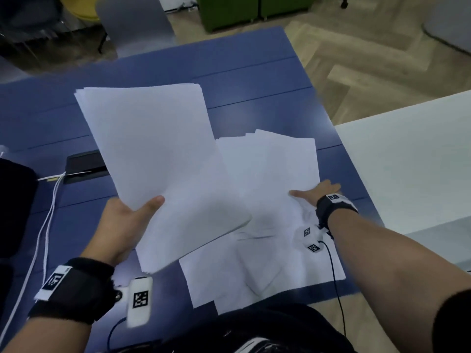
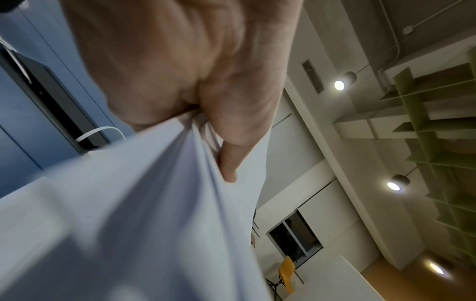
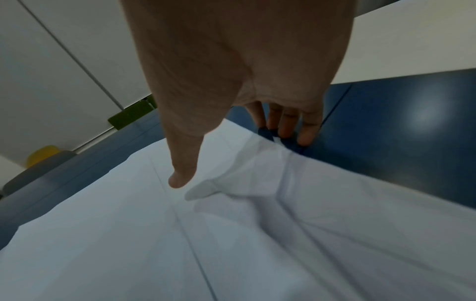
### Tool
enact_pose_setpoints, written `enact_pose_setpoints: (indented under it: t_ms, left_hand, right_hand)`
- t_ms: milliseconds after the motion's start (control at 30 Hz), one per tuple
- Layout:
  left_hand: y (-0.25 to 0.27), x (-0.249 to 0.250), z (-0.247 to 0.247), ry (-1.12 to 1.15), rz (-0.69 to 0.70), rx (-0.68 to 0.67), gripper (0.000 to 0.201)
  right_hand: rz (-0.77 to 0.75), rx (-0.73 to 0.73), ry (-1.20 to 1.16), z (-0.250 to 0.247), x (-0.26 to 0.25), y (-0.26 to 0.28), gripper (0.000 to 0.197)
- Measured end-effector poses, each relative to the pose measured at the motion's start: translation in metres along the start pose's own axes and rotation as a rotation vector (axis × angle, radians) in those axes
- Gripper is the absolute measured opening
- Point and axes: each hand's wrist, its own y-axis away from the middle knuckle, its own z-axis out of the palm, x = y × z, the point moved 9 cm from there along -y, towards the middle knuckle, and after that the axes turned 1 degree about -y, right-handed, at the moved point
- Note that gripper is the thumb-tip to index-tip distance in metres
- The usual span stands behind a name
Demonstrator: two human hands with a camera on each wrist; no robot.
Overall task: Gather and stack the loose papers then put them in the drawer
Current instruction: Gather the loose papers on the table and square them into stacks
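Note:
My left hand (image 1: 132,215) grips a stack of white papers (image 1: 158,154) at its near left edge, thumb on top, and holds it lifted over the blue table (image 1: 254,72). In the left wrist view the stack of papers (image 2: 144,203) bunches between thumb and palm of the left hand (image 2: 206,122). Several loose white sheets (image 1: 267,179) lie overlapped on the table to the right. My right hand (image 1: 316,192) is at their right edge; in the right wrist view its fingers (image 3: 291,126) are straight and touch the edge of the loose sheets (image 3: 231,234), thumb spread above the paper. No drawer shows.
A black cable slot (image 1: 84,166) with white cables (image 1: 48,220) sits in the table at the left. A dark bag (image 1: 15,207) is at the far left. A white table (image 1: 413,159) stands to the right. Green cabinets (image 1: 254,11) and a chair (image 1: 132,19) lie beyond.

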Motion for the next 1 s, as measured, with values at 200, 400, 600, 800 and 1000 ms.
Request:
enact_pose_setpoints:
  t_ms: [200,400,600,800,1000]
  left_hand:
    - [0.007,-0.006,-0.001,0.004,-0.007,0.003,0.021]
    - [0.014,-0.015,-0.006,-0.001,-0.027,0.007,0.021]
    - [0.023,-0.021,-0.010,-0.014,-0.048,-0.005,0.019]
    - [0.027,-0.024,-0.016,-0.006,-0.048,-0.003,0.017]
    - [0.031,-0.033,-0.025,0.023,-0.061,0.010,0.019]
  right_hand:
    - [-0.005,0.080,0.067,0.017,-0.028,0.003,0.144]
    - [0.041,0.046,0.005,0.023,-0.033,0.004,0.140]
    - [0.083,0.039,-0.028,0.024,-0.033,0.006,0.127]
    - [-0.068,-0.049,-0.168,0.032,-0.045,0.017,0.083]
    - [-0.166,-0.064,-0.318,0.036,-0.054,0.029,0.073]
